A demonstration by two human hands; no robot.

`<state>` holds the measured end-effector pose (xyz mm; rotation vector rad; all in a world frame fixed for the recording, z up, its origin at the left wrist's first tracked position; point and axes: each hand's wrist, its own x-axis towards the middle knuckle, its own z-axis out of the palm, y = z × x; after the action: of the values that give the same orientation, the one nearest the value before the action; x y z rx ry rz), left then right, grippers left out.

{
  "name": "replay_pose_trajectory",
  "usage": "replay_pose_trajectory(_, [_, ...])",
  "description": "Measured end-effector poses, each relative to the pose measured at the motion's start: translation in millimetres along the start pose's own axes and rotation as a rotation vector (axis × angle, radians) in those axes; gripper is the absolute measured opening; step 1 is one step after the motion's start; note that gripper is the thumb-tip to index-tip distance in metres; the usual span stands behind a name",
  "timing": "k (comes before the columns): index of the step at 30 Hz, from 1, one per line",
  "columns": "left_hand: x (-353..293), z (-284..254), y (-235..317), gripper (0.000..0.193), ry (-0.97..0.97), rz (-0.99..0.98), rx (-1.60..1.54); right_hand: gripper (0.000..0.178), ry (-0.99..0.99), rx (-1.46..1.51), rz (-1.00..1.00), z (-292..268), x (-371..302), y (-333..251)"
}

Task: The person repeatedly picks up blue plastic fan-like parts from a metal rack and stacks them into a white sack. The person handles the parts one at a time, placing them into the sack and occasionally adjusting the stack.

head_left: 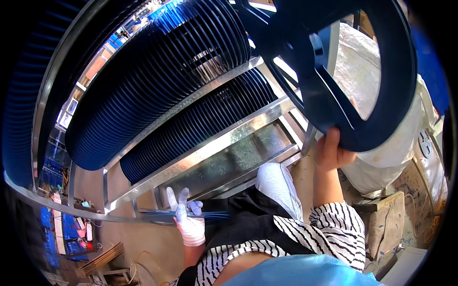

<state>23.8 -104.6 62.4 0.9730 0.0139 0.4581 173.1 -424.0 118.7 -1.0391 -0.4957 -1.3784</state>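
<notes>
My right hand [331, 151], bare, grips the lower rim of a large dark blue spoked reel [398, 102] raised at the upper right. The fingers beyond the rim are hidden. My left hand [191, 226] wears a white glove with pinkish bands and has a bundle of thin blue strips [217, 215] lying across it. Some of its fingers point up while the strips stay caught in the hand; the exact hold is partly hidden. Left of the reel, rows of dark blue discs [157, 81] sit close together in a metal frame [210, 145].
A big white sack [381, 167] stands at the right, near a wooden stool-like block [386, 224]. Flat brown boards [102, 260] lie at the lower left. Blue crates [50, 224] and small items are farther left. The frame's bars cross the space before me.
</notes>
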Motion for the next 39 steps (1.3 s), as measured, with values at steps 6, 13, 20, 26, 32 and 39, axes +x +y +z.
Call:
replay_pose_trajectory(6, [2, -6, -3, 0.061, -0.015, 0.021, -0.018, 0.029, 0.01, -0.451, -0.123, 18, 19, 40])
replay_pose_trajectory(13, [0, 8, -2, 0.063, 0.046, -0.015, -0.018, 0.027, -0.091, -0.457, -0.141, 34, 24, 66])
replay_pose_trajectory(20, [1, 6, 3, 0.06, -0.01, -0.057, 0.002, 0.022, -0.158, -0.337, 0.063, 73, 35, 108])
replay_pose_trajectory(26, [4, 20, -6, 0.063, 0.078, -0.076, 0.014, 0.017, -0.209, -0.325, 0.123, 100, 57, 144])
replay_pose_trajectory(32, [5, 20, -9, 0.062, 0.097, -0.106, 0.011, 0.016, -0.172, -0.337, 0.046, 126, 74, 166])
replay_pose_trajectory(39, [7, 29, -11, 0.059, 0.101, -0.122, 0.034, 0.028, -0.317, -0.309, 0.02, 153, 93, 186])
